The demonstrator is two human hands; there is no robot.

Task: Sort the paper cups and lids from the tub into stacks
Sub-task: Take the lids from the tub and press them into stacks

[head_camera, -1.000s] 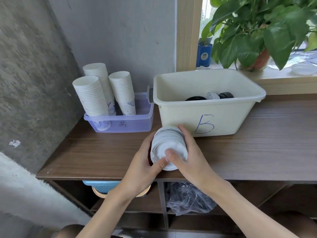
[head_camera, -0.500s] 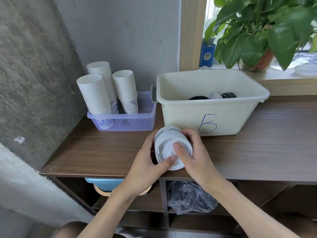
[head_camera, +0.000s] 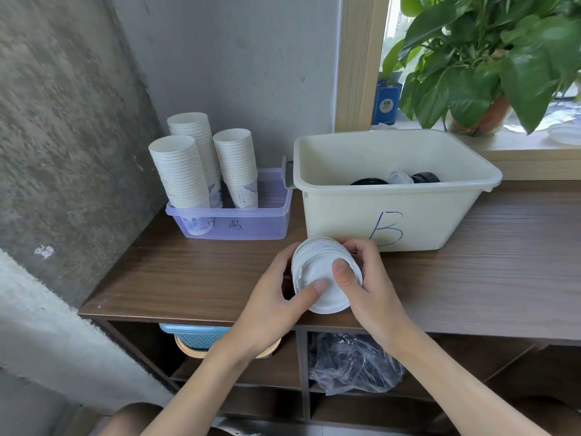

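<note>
Both hands are on one stack of white lids [head_camera: 320, 272], tipped on its side so the front lid faces up at the camera. The left hand [head_camera: 273, 297] cups it from the left with the thumb pressed on that front lid. The right hand [head_camera: 367, 287] grips from the other side, its fingers [head_camera: 355, 247] curled over the far end. So both are grasping the lids, nothing let go. The stack sits over the front edge of the bench [head_camera: 188, 278], just in front of the cream tub [head_camera: 345, 215] marked B. Can't tell if it's actually resting on the wood.

The tub is toward the back edge, and a few black lids [head_camera: 367, 181] and a pale one [head_camera: 399, 177] peek over its near wall, so I'd say sorting isn't finished. Three paper cup stacks [head_camera: 185, 171] stand in a purple bin [head_camera: 232, 221] at the back left corner, just beside the tub.

What I'd worry about:
- The stack is sideways and held only by squeeze. Ease off and the middle lids could slide out and go over the front edge.
- The rims at the far end look a bit uneven, so stood up like that it might lean and topple.
- Those cup stacks are tall and tilted, so a knock to the bin could send them over.
</note>
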